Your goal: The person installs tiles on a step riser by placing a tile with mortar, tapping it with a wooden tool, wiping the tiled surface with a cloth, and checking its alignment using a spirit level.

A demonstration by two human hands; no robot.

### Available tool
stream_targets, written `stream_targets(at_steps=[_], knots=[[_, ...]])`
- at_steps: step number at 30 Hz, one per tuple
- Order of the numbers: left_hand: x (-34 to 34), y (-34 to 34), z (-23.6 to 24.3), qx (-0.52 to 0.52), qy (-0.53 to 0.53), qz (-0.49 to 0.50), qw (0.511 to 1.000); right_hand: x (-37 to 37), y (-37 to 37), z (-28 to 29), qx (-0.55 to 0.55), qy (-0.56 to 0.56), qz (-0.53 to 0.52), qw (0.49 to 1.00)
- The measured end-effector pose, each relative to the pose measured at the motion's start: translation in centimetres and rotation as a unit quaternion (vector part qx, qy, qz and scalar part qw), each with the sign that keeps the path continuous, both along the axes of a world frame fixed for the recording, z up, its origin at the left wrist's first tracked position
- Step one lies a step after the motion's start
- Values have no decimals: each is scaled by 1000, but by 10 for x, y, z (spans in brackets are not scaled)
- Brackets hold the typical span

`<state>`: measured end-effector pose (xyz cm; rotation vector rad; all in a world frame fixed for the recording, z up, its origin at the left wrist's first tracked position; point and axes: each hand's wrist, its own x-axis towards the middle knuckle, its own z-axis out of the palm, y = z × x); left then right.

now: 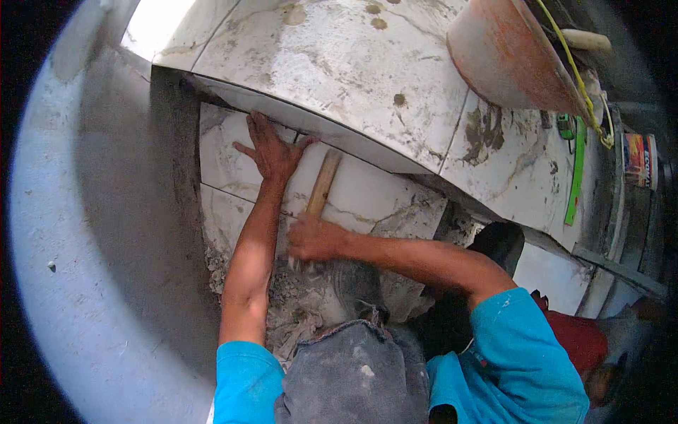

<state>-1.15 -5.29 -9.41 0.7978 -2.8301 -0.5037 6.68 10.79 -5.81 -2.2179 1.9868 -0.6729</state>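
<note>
My left hand (274, 154) lies with its fingers spread on a white marbled tile (367, 194), up against the raised tiled ledge. To its right, my right hand (316, 238) is wrapped round the wooden handle (325, 185) of a tool. The handle slants up and away from my fist over the tile. Below the fist the tool's other end is smeared by motion, so its kind cannot be made out. Grey rubble and mortar (289, 297) lie along the tile's near side, by my knees.
The ledge (339, 78) of stained tiles crosses the far side, bearing a worn orange basin (505, 53) and a long green strip (575, 173). A bare wall (134, 191) stands close on my left. At far right is a printed paint bucket (640, 161).
</note>
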Motion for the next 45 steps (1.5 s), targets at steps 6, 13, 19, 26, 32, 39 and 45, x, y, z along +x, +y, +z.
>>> stream_targets(at_steps=[6, 13, 19, 26, 32, 39, 45], knots=[[0, 3, 1, -12, 23, 4, 1000, 0, 5, 1, 51, 18, 12, 998], [1, 4, 8, 13, -24, 16, 999, -3, 7, 3, 66, 14, 25, 997], [1, 3, 8, -10, -2, 9, 1000, -2, 5, 4, 60, 5, 28, 998], [0, 3, 12, 18, 3, 12, 1000, 0, 2, -1, 69, 10, 9, 998], [1, 4, 12, 36, 20, 26, 999, -7, 0, -3, 93, 19, 14, 995], [-1, 5, 12, 68, 50, -1, 996, 6, -10, 2, 187, 85, 102, 973], [0, 6, 16, 80, 37, 6, 996, -1, -24, -7, 131, 59, -1, 990]])
